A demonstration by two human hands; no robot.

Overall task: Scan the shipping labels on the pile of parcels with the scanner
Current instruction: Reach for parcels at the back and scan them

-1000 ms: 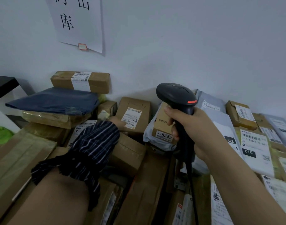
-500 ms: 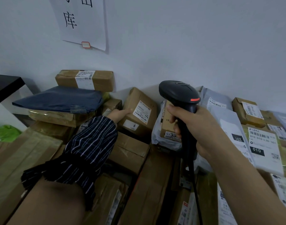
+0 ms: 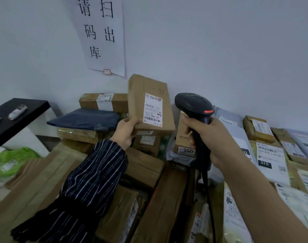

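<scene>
Brown cardboard parcel held up just beside black handheld scanner!
Left hand grips its lower corner, white shipping label facing us; right hand wraps the scanner's handle.

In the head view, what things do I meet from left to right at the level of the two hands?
First the black table → dark blue bag → left hand → held parcel → scanner in the right hand → white label marked 010.
</scene>
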